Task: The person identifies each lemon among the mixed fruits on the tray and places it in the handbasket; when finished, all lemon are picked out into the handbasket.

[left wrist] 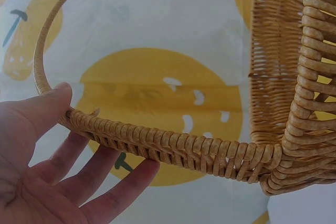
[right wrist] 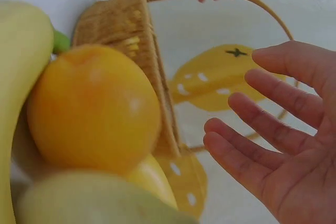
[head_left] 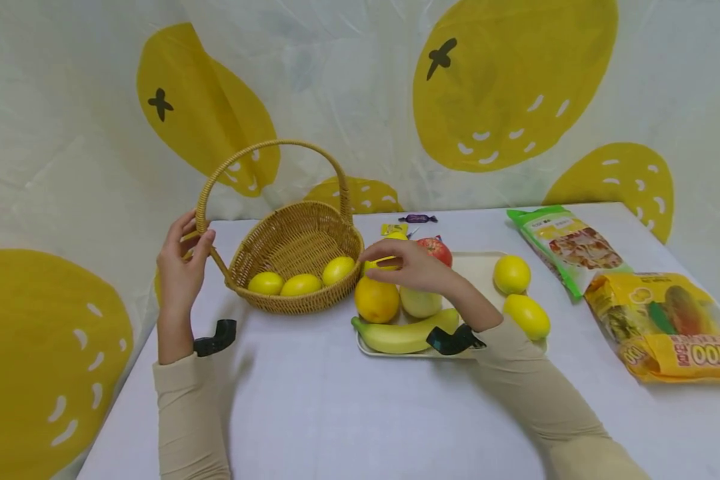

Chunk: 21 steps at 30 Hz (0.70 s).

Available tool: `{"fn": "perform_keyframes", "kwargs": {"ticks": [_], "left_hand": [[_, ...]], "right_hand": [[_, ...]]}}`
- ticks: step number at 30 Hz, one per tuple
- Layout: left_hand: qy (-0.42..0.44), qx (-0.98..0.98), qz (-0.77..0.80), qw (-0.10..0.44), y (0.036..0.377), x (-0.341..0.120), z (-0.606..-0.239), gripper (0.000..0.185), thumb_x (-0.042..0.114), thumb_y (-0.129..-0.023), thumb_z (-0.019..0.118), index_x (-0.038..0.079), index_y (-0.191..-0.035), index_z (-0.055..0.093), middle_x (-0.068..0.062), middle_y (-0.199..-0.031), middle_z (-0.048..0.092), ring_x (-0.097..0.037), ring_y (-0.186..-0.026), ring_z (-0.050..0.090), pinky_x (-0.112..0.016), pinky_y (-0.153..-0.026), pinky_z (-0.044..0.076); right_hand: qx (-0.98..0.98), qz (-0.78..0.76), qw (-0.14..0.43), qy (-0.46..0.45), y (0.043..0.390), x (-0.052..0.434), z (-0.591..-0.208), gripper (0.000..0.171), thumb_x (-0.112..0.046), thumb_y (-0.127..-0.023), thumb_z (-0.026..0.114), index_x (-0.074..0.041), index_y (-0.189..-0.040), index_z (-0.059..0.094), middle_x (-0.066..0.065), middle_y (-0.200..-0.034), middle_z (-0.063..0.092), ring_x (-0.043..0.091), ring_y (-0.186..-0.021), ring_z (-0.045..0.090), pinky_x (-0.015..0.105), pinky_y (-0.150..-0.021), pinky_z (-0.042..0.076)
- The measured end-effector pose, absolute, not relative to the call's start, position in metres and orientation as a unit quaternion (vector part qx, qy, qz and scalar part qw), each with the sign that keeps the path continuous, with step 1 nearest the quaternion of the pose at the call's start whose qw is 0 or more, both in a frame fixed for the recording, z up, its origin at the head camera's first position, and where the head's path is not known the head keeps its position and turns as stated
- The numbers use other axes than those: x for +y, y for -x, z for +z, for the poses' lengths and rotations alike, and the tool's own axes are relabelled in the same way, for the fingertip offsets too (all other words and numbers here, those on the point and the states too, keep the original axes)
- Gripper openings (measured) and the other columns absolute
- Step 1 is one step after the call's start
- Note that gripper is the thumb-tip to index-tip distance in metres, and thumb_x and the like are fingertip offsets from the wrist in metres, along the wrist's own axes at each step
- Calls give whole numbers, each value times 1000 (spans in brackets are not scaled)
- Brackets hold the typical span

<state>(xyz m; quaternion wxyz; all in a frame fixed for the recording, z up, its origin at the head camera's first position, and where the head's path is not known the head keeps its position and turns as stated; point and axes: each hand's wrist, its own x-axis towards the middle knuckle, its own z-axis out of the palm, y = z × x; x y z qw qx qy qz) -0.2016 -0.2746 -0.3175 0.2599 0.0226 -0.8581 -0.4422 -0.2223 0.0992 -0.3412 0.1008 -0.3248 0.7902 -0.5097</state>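
While the wicker basket stands on the table with three lemons inside, its handle is gripped near the base by the left hand, thumb above and fingers below. The right hand is held over the fruit tray above a lemon, fingers spread and relaxed, nothing clasped.
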Motion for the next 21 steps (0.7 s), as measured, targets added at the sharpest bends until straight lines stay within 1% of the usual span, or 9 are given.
{"fn": "perform_keyframes", "kwargs": {"ticks": [4,6,8,11,13,15,18,21], "left_hand": [[-27,-858,-443,260,202,-274,-317,49,27,-98,59,22,-145,47,-11,-131,58,-30,-113,59,-32,-95,52],[-28,-858,-443,259,202,-273,-317,49,27,-98,59,22,-145,47,-10,-131,58,-30,-114,59,-33,-96,52],[-27,-858,-443,259,202,-273,-316,49,27,-98,59,22,-145,47,-10,-130,58,-29,-114,59,-34,-97,52],[-26,-858,-444,257,202,-274,-316,49,26,-98,60,23,-145,47,-9,-131,58,-28,-114,59,-33,-96,52],[-26,-857,-447,253,203,-274,-317,50,26,-98,60,24,-145,47,-9,-132,58,-27,-114,59,-33,-96,52],[-27,-857,-449,251,204,-274,-318,50,27,-97,60,24,-146,46,-8,-133,57,-27,-114,59,-32,-96,52],[-28,-857,-448,252,204,-275,-318,50,27,-98,60,24,-146,46,-8,-133,57,-27,-114,59,-32,-96,52],[-27,-857,-447,257,204,-275,-319,50,26,-98,60,23,-145,46,-8,-132,58,-27,-113,59,-32,-95,52]], "right_hand": [[803,-496,76,321,218,133,-335,31,-7,-91,68,3,-120,63,22,-121,62,38,-112,59,46,-97,50],[814,-486,67,311,216,151,-333,31,-8,-92,67,2,-121,63,20,-122,62,37,-113,58,43,-97,51],[821,-483,66,296,215,169,-333,32,-11,-94,65,2,-123,63,19,-124,61,34,-114,57,37,-97,51],[841,-471,60,261,212,196,-335,32,-16,-96,63,1,-124,62,18,-125,61,24,-112,58,23,-92,51],[850,-466,56,239,211,212,-337,31,-17,-96,63,0,-123,63,16,-123,62,15,-108,59,17,-87,51],[859,-459,53,222,211,226,-340,30,-16,-97,62,0,-122,63,17,-122,62,8,-104,59,15,-84,50],[870,-448,52,202,212,246,-344,30,-16,-98,60,0,-123,63,17,-122,61,1,-100,59,12,-83,49],[886,-426,60,171,215,263,-347,34,-21,-99,59,-1,-126,61,19,-125,60,2,-102,57,10,-82,47]]}}
